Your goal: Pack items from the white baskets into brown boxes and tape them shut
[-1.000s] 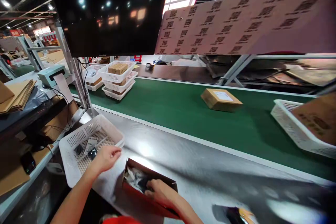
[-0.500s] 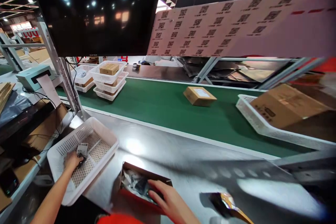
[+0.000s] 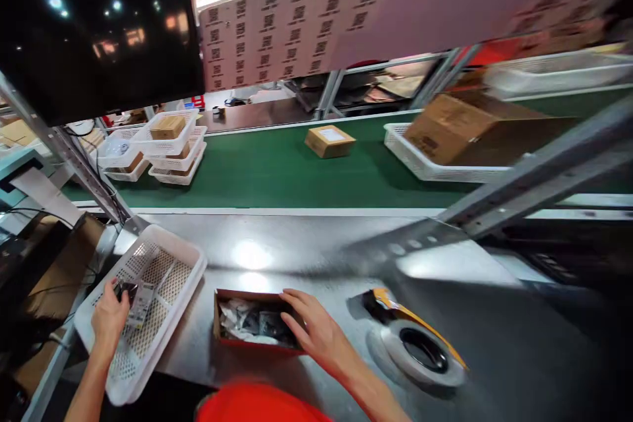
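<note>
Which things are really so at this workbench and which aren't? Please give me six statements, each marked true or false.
1. The left hand is inside the white basket. True.
2. The right hand is at the open box's right end. True.
3. The tape dispenser lies inside that box. False: it lies on the metal bench.
4. A labelled carton sits on the green belt. True.
5. The white basket stands right of the open box. False: left.
6. The screen shows a bright picture. False: it is dark, with reflections.

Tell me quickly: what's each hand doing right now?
Left hand: closed on a small dark item in the white basket.
Right hand: open, at the end of the cardboard box, holding nothing visible.
</note>
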`<control>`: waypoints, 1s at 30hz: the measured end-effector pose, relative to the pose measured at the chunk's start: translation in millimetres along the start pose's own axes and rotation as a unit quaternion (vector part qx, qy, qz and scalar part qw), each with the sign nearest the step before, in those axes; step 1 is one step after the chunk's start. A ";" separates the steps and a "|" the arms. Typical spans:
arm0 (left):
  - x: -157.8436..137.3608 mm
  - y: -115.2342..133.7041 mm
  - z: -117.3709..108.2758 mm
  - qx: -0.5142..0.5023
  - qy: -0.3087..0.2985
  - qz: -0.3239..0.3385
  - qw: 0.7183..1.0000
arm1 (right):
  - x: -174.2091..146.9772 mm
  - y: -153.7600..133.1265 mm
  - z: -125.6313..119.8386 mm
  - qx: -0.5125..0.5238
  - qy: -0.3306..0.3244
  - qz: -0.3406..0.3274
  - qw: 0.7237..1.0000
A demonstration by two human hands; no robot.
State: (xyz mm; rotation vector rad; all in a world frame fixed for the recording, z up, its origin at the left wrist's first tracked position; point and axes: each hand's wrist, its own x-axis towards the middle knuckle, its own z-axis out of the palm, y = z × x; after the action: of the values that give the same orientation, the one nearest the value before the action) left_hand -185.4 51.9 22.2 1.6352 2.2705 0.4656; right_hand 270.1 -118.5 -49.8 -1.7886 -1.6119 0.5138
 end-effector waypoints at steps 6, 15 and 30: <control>-129.2 135.9 60.8 -0.140 -0.213 0.427 0.868 | -13.8 9.4 10.7 0.022 0.038 0.045 0.998; -139.5 137.6 125.9 0.013 -0.114 0.406 0.907 | -52.8 5.2 12.9 0.038 0.053 0.175 0.982; -119.0 102.7 203.7 0.033 0.036 0.628 0.776 | -20.1 -5.0 33.0 -0.034 -0.080 0.005 0.996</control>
State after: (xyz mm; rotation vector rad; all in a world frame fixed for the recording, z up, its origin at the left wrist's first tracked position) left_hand 25.0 -13.6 -110.6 3.0103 0.8566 0.6916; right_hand 240.8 -131.1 -72.3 -1.8451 -1.7485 0.6281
